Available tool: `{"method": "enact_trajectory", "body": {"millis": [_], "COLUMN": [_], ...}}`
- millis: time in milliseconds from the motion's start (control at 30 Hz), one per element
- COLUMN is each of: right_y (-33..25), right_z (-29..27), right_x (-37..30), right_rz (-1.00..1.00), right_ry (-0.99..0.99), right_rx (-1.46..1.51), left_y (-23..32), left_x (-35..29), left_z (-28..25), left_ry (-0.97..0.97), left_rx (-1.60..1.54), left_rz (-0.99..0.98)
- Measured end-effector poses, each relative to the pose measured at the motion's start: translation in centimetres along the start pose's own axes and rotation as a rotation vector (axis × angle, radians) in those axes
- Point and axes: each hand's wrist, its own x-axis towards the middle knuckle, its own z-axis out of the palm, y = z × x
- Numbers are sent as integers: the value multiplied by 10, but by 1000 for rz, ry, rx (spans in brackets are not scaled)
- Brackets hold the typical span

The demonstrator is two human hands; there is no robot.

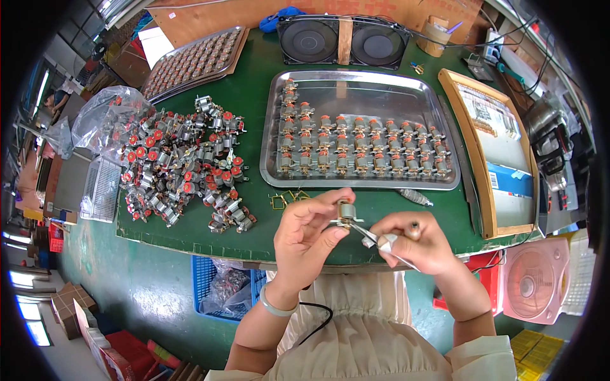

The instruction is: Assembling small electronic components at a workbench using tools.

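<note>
My left hand (301, 244) pinches a small cylindrical metal part (346, 210), like a little motor, between thumb and fingers above the table's front edge. My right hand (427, 244) is closed around metal tweezers (364, 233), whose tips touch or nearly touch the part's lower end. White wrapping shows at the right fingertips, and a brownish rod end sticks up between the fingers. Just beyond my hands, a steel tray (368, 184) carries rows of similar parts with orange-red tops. Left of it lies a big loose heap of such parts (184, 162), some with red discs.
Thin brass-coloured frames (279, 201) and a grey coil-like piece (415, 197) lie near the tray. Behind stand two black fans (309, 43) and another filled tray (190, 63). A wooden frame (483, 190) borders the right. Below are a blue basket (202, 286) and pink fan (534, 279).
</note>
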Motion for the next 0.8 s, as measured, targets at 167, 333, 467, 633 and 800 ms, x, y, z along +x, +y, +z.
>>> {"method": "enact_trajectory", "body": {"millis": [167, 333, 467, 633, 800], "right_y": [0, -4, -12, -17, -30], "right_z": [-19, 3, 19, -5, -62], "right_x": [9, 24, 38, 83, 148], "right_rz": [-512, -501, -590, -742, -712], "right_ry": [135, 262, 126, 184, 306], "right_rx": [-1484, -1191, -1152, -1465, -1678], "left_y": [2, -1, 0, 7, 22], "left_x": [1, -3, -4, -2, -9], "left_z": [-5, -6, -8, -12, -17], "left_ry": [84, 88, 110, 350, 378], "left_rx": [153, 179, 186, 245, 315], "left_rz": [63, 47, 40, -110, -46]}}
